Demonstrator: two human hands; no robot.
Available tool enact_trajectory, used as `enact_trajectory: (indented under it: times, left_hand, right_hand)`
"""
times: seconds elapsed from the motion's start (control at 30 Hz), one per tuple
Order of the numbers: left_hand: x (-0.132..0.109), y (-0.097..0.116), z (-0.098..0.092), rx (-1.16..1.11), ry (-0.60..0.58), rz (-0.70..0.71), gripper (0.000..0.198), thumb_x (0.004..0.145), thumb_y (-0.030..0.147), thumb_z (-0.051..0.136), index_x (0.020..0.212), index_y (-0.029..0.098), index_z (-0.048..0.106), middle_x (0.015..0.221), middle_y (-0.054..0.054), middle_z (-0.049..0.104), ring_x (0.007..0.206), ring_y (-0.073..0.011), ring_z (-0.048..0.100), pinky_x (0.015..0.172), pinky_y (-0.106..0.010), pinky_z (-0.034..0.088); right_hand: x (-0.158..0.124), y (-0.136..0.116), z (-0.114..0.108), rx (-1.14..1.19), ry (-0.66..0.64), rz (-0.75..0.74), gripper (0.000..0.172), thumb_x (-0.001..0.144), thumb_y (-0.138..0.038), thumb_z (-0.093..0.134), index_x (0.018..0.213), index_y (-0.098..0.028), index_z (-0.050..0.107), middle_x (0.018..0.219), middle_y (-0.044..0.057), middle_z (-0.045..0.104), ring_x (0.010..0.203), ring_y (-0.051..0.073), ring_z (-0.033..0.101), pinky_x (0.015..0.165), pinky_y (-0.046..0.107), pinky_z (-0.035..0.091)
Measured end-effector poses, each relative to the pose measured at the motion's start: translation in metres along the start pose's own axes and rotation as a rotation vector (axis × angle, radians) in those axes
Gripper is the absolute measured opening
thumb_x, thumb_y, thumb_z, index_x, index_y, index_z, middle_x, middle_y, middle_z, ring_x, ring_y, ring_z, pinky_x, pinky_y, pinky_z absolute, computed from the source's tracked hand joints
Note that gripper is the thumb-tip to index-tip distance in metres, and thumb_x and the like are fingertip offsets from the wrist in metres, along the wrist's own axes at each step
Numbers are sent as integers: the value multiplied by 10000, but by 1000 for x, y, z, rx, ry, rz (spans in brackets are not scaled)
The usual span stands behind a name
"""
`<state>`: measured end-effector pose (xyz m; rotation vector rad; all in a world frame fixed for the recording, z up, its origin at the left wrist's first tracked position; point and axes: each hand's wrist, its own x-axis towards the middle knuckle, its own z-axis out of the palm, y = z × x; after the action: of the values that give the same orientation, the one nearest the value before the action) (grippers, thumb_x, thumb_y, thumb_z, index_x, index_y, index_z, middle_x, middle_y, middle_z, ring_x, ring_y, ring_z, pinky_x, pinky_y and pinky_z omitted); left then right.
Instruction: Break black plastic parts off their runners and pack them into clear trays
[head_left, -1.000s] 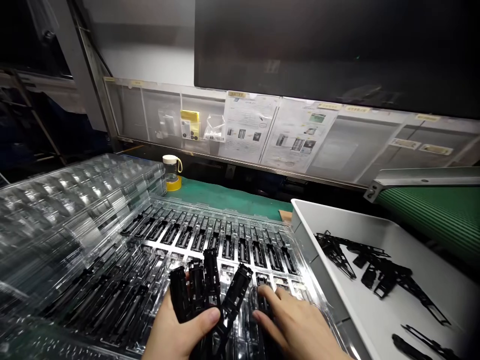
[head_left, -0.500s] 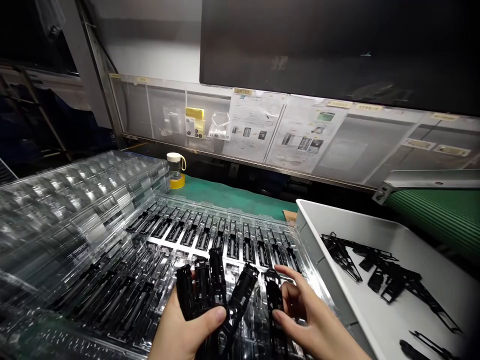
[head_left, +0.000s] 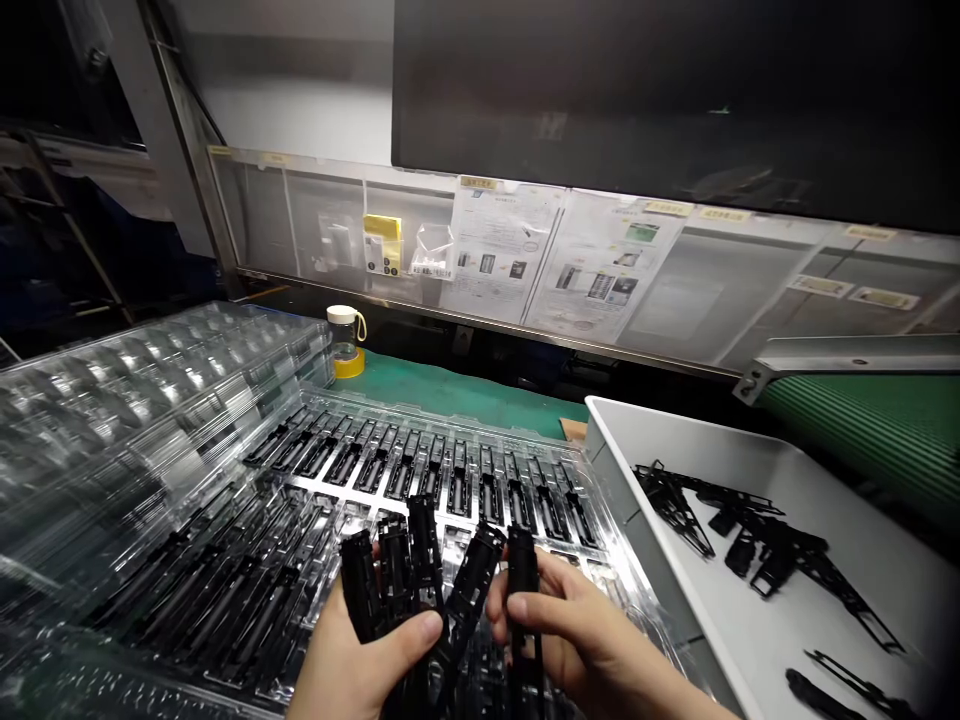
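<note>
My left hand [head_left: 360, 650] is closed around several long black plastic frames [head_left: 397, 565], which fan out upward past the thumb. Between the thumb and fingers of my right hand [head_left: 577, 620] stands one more black plastic frame [head_left: 523, 575], nearly upright, just right of that bunch. Both hands are above a clear plastic tray [head_left: 600, 500]. Black frames of the same look lie in its slots, in a back row [head_left: 457, 470] and in a front left group [head_left: 232, 600]. The lower ends of the held frames run out of view.
A white bin [head_left: 675, 600] on the right holds loose black frames [head_left: 780, 550]. Stacked clear trays [head_left: 172, 390] stand at left. Behind are a bottle [head_left: 345, 340] on the green mat [head_left: 450, 385], posted sheets [head_left: 555, 260] and a dark screen [head_left: 660, 100]. A green ribbed belt [head_left: 885, 420] is at far right.
My right hand has turned the single frame more upright and brought it left, closer to the bunch. Its fingers have curled in behind the frame. My left hand keeps its hold.
</note>
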<state>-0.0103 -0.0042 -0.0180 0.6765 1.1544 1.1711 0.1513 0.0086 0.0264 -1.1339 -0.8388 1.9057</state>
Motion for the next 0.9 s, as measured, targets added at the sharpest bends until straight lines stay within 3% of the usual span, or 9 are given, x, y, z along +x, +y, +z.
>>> enact_trajectory:
  times: [0.2,0.43,0.57,0.73,0.8,0.9]
  left_hand:
    - [-1,-2,3,31,51,23,567,500,289,691,985,174,421,947,-88,571,908,-266,503,880,-416,320]
    - [-2,7,5,-124,-211,-50,359,574,265,636,894,140,534,859,-107,601,775,-252,558,725,-360,432]
    - [-1,8,5,-70,-242,-64,351,599,241,619,925,158,519,900,-95,590,690,-194,566,599,-274,456]
    - [-1,5,5,60,-188,-13,395,546,265,650,898,147,515,850,-93,605,822,-245,539,739,-336,418]
    - [-6,9,8,135,-121,33,377,514,266,664,855,156,546,827,-76,614,803,-241,545,732,-316,422]
    - [-15,18,14,224,8,105,281,491,302,668,734,174,607,732,-56,627,742,-240,555,678,-287,440]
  right_hand:
    - [4,3,14,87,63,50,241,604,-315,596,744,-127,539,654,27,567,580,112,526,522,234,411]
    - [4,-3,13,141,113,98,159,693,-236,442,710,-132,561,666,41,599,581,112,548,442,187,400]
    - [8,-3,7,139,116,108,175,703,-212,408,766,-141,555,708,37,610,636,117,560,473,190,412]
    - [8,-7,16,82,63,21,268,620,-291,569,825,-119,566,710,58,621,679,158,567,603,262,436]
    - [6,-9,21,35,37,-14,332,566,-322,618,823,-116,577,709,66,623,676,175,567,643,301,429]
    - [0,-11,23,-108,17,-134,275,534,-314,642,745,-142,602,679,44,613,653,170,555,658,304,419]
